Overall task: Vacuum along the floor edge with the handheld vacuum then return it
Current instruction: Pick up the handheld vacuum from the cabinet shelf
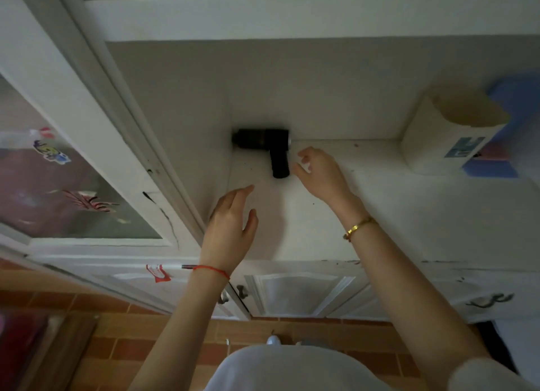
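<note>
The vacuum (263,148) is seen lying on its side on the white bench (380,215), at the back where the bench meets the rear wall, in the left corner of the recess. It is held by neither hand. The right hand (320,174) is poised just right of the vacuum's handle, fingers loosely curled and parted, nothing gripped — whether the handle is touched cannot be told. The left hand (230,224) is held open nearer the bench's front edge, left of and below the vacuum, fingers straight.

Whether the floor edge has been vacuumed cannot be judged: the pose fits either a pick-up not yet made or a return just finished.

The vacuum is matt black and T-shaped — a ribbed cylindrical body with a short round handle. The bench is painted white, scuffed and speckled with dark bits. A white carton (438,145) with a torn oval opening stands well to the vacuum's right. The floor (146,346) is laid in reddish-brown tiles.
</note>
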Tool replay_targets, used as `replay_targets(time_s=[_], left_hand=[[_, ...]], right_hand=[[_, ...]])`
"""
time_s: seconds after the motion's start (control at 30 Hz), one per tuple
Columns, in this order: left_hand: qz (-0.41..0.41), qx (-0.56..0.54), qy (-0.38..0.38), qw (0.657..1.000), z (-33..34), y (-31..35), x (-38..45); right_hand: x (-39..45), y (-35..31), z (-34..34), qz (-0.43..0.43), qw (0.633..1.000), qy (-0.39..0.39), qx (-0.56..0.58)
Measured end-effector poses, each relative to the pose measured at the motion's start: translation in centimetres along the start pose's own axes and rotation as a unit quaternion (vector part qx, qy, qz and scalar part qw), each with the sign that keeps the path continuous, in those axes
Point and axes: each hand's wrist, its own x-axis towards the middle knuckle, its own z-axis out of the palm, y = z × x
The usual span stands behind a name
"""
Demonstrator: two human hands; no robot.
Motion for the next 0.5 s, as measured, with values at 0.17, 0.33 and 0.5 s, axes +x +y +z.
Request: replay_targets(time_s=[0.17,0.33,0.5], left_hand=[[-0.029,0.01,-0.004,1.0,2.4,-1.3,1.6],[-0.035,0.052,-0.037,0.997,5.5,-2.9,2.5],[-0.046,0.077,-0.027,0.996,7.4,-3.6,2.8]], right_hand=[[4.6,0.2,2.6,0.023,0.998,-0.045,-0.046],[6.7,0.3,4.2,0.041,0.997,-0.051,-0.049],[8.0,0.3,5.3,0.078,0.994,-0.049,-0.06]])
